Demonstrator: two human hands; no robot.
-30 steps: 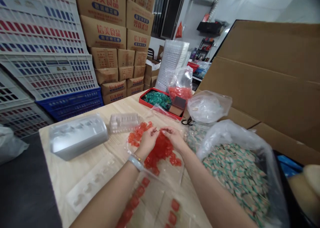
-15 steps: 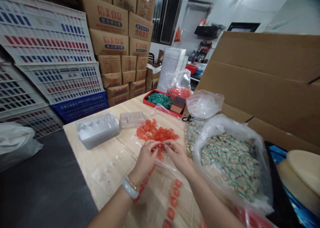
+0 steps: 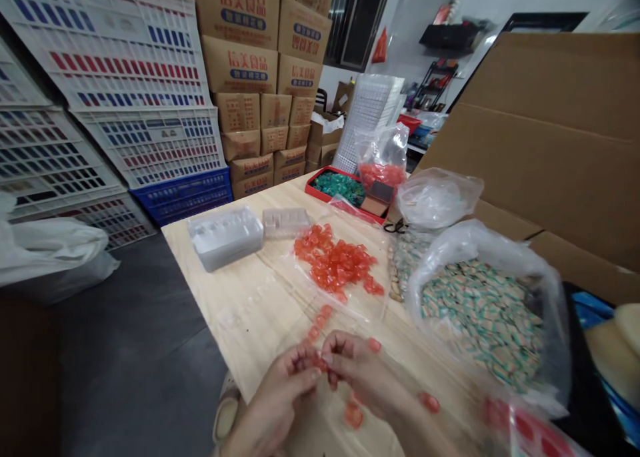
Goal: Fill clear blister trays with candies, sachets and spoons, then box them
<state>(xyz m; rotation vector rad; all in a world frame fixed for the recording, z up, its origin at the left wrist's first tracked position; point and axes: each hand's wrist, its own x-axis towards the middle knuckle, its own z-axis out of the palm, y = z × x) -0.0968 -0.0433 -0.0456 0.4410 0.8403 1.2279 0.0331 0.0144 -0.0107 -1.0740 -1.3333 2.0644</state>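
Low over the near part of the wooden table (image 3: pixel 240 283), my left hand (image 3: pixel 290 380) and my right hand (image 3: pixel 357 370) meet at the fingertips. Both are closed in a pinch around a small translucent red plastic piece (image 3: pixel 319 361), partly hidden by the fingers. Short rows of like red pieces (image 3: pixel 320 322) lie on the tabletop just beyond and beside my hands. Farther off, a loose heap of red pieces (image 3: pixel 337 260) rests on a clear plastic bag. A few more red pieces (image 3: pixel 353 413) sit below my right hand.
Clear plastic trays (image 3: pixel 227 240) are stacked at the table's left edge. On the right stands an open clear bag (image 3: pixel 480 317) of striped flat pieces. A red box lid (image 3: pixel 320 193) with green pieces is at the back. Crates (image 3: pixel 150 143) and cartons (image 3: pixel 245 63) line the left.
My hands have come back from the red heap toward me, still together at the fingertips, now with a red piece between them. The view has turned left.
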